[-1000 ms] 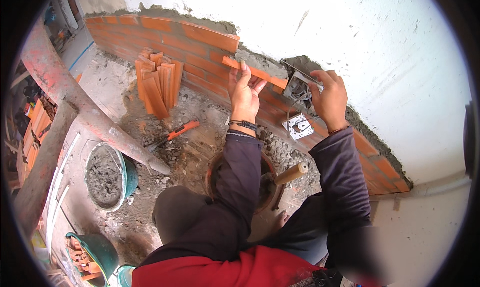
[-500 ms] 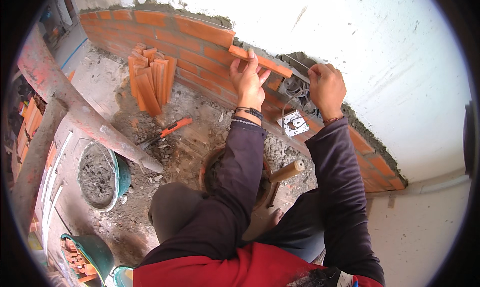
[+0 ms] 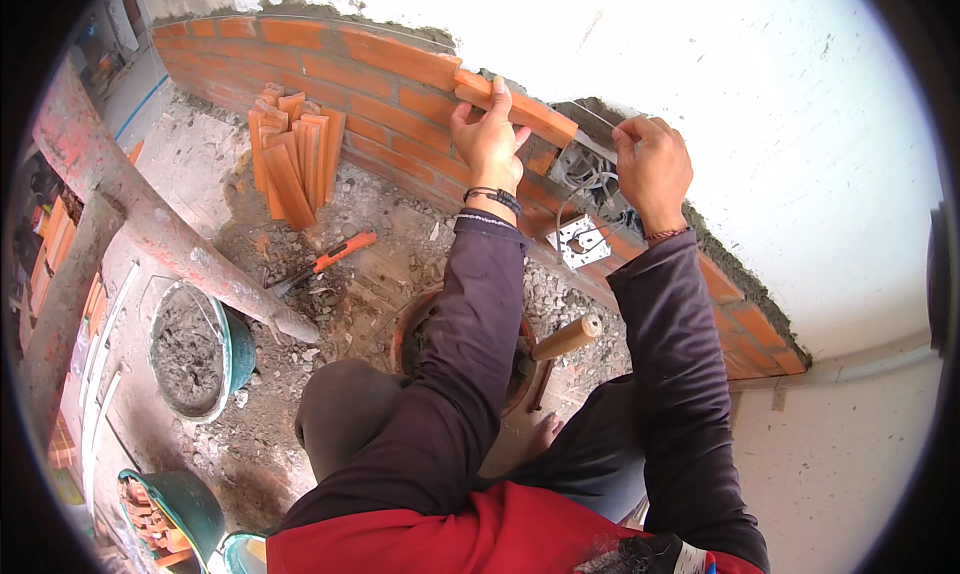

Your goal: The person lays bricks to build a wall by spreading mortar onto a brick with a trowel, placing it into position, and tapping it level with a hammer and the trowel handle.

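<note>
My left hand (image 3: 488, 146) is closed on a thin orange brick tile (image 3: 535, 119), its thumb over the top edge and its fingers underneath. The tile lies at the top of the brick-clad wall (image 3: 375, 99), beside the last tile of the upper row. To its right, my right hand (image 3: 652, 171) pinches a thin string (image 3: 592, 113) that runs leftward along the wall top. Below that hand, a white socket plate (image 3: 580, 242) hangs on grey cables by an opening in the bricks. Whether the tile touches the mortar behind it is hidden.
A pile of brick tiles (image 3: 296, 164) stands on the rubble-strewn floor, near an orange-handled tool (image 3: 343, 251). A wooden handle (image 3: 567, 338) rises beside a round container under my left arm. At left are a bucket of mortar (image 3: 190, 352), a rusty pole (image 3: 165, 209) and a green bucket (image 3: 195, 504).
The brick tile in my left hand has tipped, so more of its broad face shows. My right hand still pinches the string in about the same place. The view has shifted slightly.
</note>
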The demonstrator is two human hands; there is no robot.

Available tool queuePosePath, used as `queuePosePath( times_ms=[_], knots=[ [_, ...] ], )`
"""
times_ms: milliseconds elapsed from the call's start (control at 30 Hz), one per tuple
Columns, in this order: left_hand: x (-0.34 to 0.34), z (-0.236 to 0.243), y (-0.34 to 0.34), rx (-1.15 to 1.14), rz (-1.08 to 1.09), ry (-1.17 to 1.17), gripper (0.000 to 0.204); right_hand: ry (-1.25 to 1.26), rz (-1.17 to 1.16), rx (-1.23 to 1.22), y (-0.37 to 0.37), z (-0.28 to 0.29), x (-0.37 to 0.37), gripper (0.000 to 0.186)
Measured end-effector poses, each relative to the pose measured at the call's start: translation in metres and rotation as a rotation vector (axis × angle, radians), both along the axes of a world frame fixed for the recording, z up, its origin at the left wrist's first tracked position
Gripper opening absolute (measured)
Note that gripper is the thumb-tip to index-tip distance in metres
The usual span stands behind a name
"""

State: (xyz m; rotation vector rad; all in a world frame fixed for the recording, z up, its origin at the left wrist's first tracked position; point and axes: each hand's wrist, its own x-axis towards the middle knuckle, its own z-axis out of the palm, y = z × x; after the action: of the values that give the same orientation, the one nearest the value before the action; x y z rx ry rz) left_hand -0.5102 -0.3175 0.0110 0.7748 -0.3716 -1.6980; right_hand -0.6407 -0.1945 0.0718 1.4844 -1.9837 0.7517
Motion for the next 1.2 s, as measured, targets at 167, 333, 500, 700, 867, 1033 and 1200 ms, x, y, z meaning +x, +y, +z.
queuePosePath(
  times_ms=[167, 333, 500, 700, 867, 1033, 1200],
  knots=[
    [-0.003, 0.005, -0.002, 0.017, 0.008, -0.032, 0.084, -0.014, -0.001, 0.001, 0.001, 0.001, 0.003, 0.006],
    [-0.009, 0.011, -0.001, 0.028, 0.022, -0.123, 0.084, -0.031, 0.003, -0.004, 0.001, 0.002, 0.004, 0.006],
    [-0.011, 0.013, -0.006, 0.073, 0.045, -0.179, 0.083, -0.025, 0.007, 0.002, 0.0, 0.001, 0.003, 0.007],
    [-0.011, 0.023, -0.003, 0.1, 0.018, -0.161, 0.082, -0.038, -0.015, 0.01, 0.001, -0.002, 0.003, 0.007],
    [-0.017, 0.007, -0.018, 0.078, 0.051, -0.229, 0.079, -0.008, 0.014, 0.015, -0.006, -0.009, 0.0, 0.008],
    [-0.028, -0.004, -0.027, 0.061, 0.076, -0.295, 0.078, 0.022, 0.115, 0.087, -0.021, -0.008, -0.002, 0.013],
    [-0.027, -0.008, -0.027, 0.039, 0.07, -0.314, 0.075, -0.054, 0.114, 0.136, -0.043, -0.005, 0.019, 0.02]
  ],
)
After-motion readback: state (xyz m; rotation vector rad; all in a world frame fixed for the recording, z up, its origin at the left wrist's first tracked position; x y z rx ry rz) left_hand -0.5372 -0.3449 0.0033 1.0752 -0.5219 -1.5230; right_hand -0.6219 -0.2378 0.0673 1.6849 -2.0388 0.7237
